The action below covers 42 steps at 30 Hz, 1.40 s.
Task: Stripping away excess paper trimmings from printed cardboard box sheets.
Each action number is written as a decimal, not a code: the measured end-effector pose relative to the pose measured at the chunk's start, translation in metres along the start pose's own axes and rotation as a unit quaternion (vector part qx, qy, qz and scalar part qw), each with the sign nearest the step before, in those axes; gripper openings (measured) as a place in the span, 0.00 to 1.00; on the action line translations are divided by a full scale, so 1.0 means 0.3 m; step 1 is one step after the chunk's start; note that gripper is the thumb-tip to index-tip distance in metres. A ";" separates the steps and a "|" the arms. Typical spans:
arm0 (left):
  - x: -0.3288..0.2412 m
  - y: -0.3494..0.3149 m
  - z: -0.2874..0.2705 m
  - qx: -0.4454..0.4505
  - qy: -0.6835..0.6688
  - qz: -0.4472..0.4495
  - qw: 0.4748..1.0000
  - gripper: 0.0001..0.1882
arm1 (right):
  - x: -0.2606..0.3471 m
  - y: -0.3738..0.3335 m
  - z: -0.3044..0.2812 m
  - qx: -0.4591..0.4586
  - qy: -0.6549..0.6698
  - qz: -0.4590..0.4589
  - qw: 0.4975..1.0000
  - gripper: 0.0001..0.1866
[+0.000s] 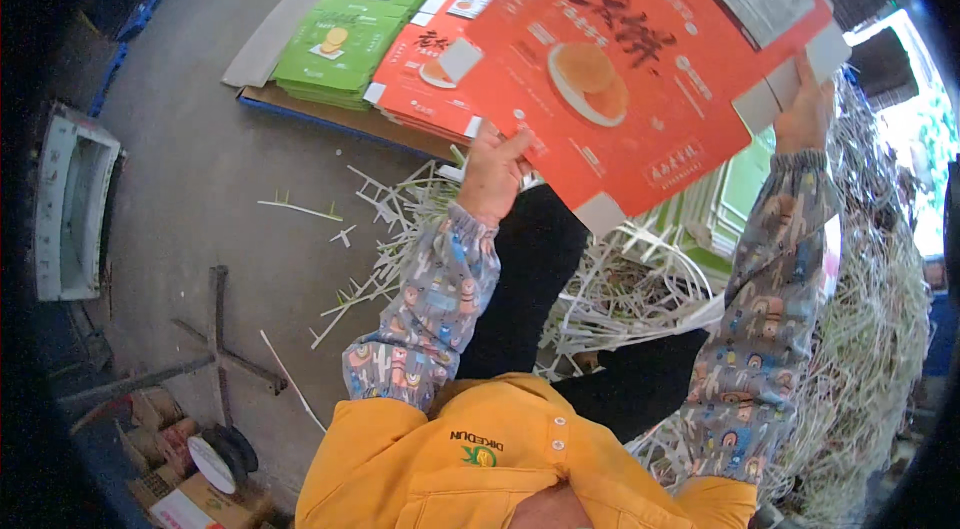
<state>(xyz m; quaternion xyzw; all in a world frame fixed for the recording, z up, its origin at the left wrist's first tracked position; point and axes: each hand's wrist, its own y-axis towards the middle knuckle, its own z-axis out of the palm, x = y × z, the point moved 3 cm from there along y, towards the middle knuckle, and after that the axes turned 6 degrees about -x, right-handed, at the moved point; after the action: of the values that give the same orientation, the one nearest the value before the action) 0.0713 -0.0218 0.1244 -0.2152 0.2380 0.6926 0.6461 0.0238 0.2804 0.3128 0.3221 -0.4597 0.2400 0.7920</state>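
- Red carton sheet (650, 79): upper right of the frame, spanning both hands, tilted; its top is cut off, so I cannot tell its long axis.
- Left hand (492, 174) — nearer the red stack (425, 89), upper centre — thumb and fingers clamped on the sheet's lower-left edge.
- Right hand (803, 114): higher, forearm raised, gripping the right edge — some fingers hidden.

I count 2 hands (490, 179), 2 patterned sleeves (435, 299), 1 raised red carton sheet (670, 104), 2 green stacks (345, 54) and 2 red stacks (405, 89) showing on the pallet (300, 117), 1 grey bin (78, 201).
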 end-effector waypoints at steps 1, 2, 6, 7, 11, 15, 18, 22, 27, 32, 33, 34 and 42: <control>-0.033 0.001 -0.002 -0.017 0.005 0.031 0.999 0.13 | 0.015 -0.006 0.028 0.047 0.003 -0.016 0.999 0.23; -0.059 0.002 0.002 -0.016 0.008 0.038 0.999 0.13 | 0.026 -0.009 0.051 0.093 0.005 -0.033 0.995 0.23; -0.155 0.083 -0.053 -0.036 0.004 0.153 0.987 0.11 | 0.031 -0.034 0.096 0.227 0.000 -0.084 0.970 0.22; -0.160 0.125 -0.091 -0.036 0.005 0.186 0.982 0.10 | 0.005 -0.063 0.065 0.239 -0.027 -0.085 0.967 0.21; -0.130 0.249 -0.226 -0.096 0.059 0.213 0.971 0.12 | -0.184 -0.171 -0.139 0.250 -0.144 -0.005 0.957 0.14; -0.048 0.413 -0.572 -0.173 0.109 0.173 0.964 0.13 | -0.432 -0.333 -0.322 0.256 -0.206 0.103 0.939 0.08; -0.002 0.460 -0.713 -0.286 0.086 0.131 0.945 0.16 | -0.539 -0.428 -0.461 0.241 -0.209 0.159 0.934 0.08; 0.083 0.495 -0.692 -0.293 0.140 0.073 0.943 0.20 | -0.516 -0.459 -0.619 0.182 -0.222 0.181 0.941 0.07; -0.048 0.501 -0.790 -0.455 0.407 0.160 0.776 0.30 | -0.444 -0.492 -0.692 0.153 -0.282 0.077 0.944 0.08; 0.011 0.416 -0.482 -0.379 0.472 0.252 0.755 0.28 | -0.296 -0.449 -0.780 0.140 -0.441 -0.241 0.853 0.15; 0.012 0.428 -0.413 -0.269 0.405 0.235 0.842 0.26 | -0.321 -0.422 -0.786 0.159 -0.465 -0.239 0.837 0.18; 0.031 0.415 -0.323 -0.227 0.403 0.215 0.860 0.23 | -0.356 -0.401 -0.810 0.182 -0.491 -0.238 0.818 0.22; 0.270 0.218 0.308 0.099 0.412 0.120 0.898 0.13 | -0.544 -0.514 -0.982 0.328 -0.721 -0.256 0.554 0.26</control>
<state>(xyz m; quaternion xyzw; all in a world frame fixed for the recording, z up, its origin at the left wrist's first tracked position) 0.0010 0.0950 0.1520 -0.3858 0.5743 0.5868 0.4207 0.2218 0.3777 0.0151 0.7292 -0.6644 -0.1512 0.0627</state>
